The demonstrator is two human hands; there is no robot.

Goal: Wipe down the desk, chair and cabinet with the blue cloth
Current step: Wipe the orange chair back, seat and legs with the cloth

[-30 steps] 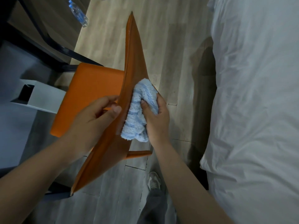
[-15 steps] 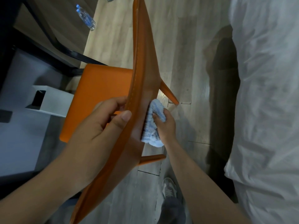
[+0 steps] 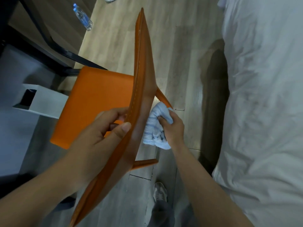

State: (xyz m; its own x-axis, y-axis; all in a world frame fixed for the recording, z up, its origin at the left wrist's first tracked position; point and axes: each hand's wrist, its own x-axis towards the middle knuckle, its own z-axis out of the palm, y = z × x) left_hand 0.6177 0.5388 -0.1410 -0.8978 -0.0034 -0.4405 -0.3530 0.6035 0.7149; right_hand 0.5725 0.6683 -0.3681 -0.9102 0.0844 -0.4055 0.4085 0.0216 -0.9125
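While the left hand (image 3: 98, 136) clamps its grip on the chair (image 3: 98, 102) back to steady it, the right hand (image 3: 175, 128) — grip closed round the blue cloth (image 3: 153, 128) — presses it against the rear.

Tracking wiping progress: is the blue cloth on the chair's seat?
No, the right hand holds the blue cloth against the rear of the backrest.

**No legible text in view**

I can read no word, number, brand or sign anywhere in this view. The one candidate is the water bottle (image 3: 82, 18), lying well beyond the left hand (image 3: 98, 136) and off to its left. Its wrapper is too small and too blurred for me to make out any lettering.
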